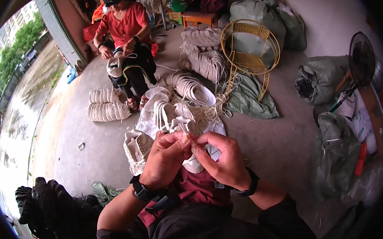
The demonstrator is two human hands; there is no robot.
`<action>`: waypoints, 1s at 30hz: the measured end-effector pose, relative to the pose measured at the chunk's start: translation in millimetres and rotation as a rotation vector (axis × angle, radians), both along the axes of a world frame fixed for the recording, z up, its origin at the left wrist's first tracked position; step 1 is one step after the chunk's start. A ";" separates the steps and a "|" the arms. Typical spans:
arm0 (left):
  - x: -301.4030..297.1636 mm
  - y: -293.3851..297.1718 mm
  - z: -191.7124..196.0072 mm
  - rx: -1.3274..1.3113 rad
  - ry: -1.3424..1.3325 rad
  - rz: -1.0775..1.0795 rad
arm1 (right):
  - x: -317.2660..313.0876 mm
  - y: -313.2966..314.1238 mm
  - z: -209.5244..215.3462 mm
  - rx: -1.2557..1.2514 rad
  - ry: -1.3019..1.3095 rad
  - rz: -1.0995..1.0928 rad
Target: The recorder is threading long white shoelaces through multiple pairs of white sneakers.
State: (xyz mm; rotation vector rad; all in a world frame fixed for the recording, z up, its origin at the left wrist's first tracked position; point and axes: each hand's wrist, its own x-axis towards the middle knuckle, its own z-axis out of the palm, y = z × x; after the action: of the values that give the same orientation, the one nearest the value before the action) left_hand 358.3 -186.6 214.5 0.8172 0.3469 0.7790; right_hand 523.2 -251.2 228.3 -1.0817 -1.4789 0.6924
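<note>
A grey concrete floor (287, 148) spreads through the whole room. Across from the person whose hands I'm watching, a co-worker (129, 22) in a red top sits bent over a pale shoe (115, 66), which is held at the lap. Bulging grey-green sacks (262, 31) lean by the back wall, and a yellow woven chair (249, 59) stands in front of them, its legs by a crumpled green sack (254, 99). Left of the chair lie bundles of pale shoe pieces (204, 62), bound in rows, with a curved row of pale shoe parts (187, 84) nearer to us.

Close in, the left hand (164, 157) and the right hand (226, 159) meet above the lap, each with a dark band at the wrist. A white shoe (137, 149) lies just beside the left hand, its opening facing up. Smallest of all is a pale strip (183, 128) poking up where the fingertips meet. The left thumb and forefinger are pinched together on it; the right thumb and forefinger come close at the same spot, but I can't tell whether they grip it too.
</note>
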 end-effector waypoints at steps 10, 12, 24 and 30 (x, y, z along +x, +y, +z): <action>2.2 0.1 -2.1 0.015 0.019 -0.013 | 1.5 -0.7 -2.3 -0.001 0.019 0.000; 4.4 -0.3 -1.8 0.022 0.016 -0.022 | 4.1 -1.5 -2.6 0.000 0.002 0.004; 10.7 0.8 1.4 -0.025 0.037 0.063 | 8.9 -0.5 -11.1 -0.087 0.140 0.070; 13.2 3.5 5.5 -0.016 0.040 0.082 | 11.2 0.2 -21.5 -0.178 0.218 0.053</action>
State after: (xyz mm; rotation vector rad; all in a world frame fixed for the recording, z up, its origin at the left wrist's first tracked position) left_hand 371.5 -183.0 220.0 0.8082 0.4238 0.8358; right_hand 534.5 -250.9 206.8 -1.0662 -1.2808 0.9632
